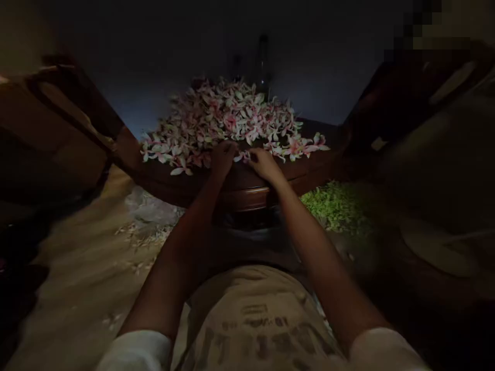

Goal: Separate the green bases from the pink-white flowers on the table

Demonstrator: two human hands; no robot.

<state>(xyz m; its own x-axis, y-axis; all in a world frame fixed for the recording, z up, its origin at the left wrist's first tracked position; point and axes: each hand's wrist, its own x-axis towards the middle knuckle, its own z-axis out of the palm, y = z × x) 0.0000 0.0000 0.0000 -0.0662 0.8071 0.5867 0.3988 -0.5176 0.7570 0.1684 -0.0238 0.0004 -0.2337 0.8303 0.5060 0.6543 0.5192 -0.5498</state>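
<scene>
A large heap of pink and white flowers (232, 105) lies on the dark wooden table (243, 180) in front of me. At the near edge of the heap, my left hand (223, 155) has its fingers curled; dim light hides what they hold, if anything. My right hand (263, 163) is close beside it, fingers bent and pinched on a small pink and white flower (241, 156). That flower is in the narrow gap between my two hands. Loose flowers (297, 148) spread to the right of my right hand, and a single flower (181, 166) is left of my left hand.
A dark bottle-like object (263, 59) stands behind the heap. Below the table's right side is a pile of green pieces (332, 206); below its left, a clear plastic bag (152, 208) near scattered bits on the floor (77, 288). Chairs (69, 118) flank the table.
</scene>
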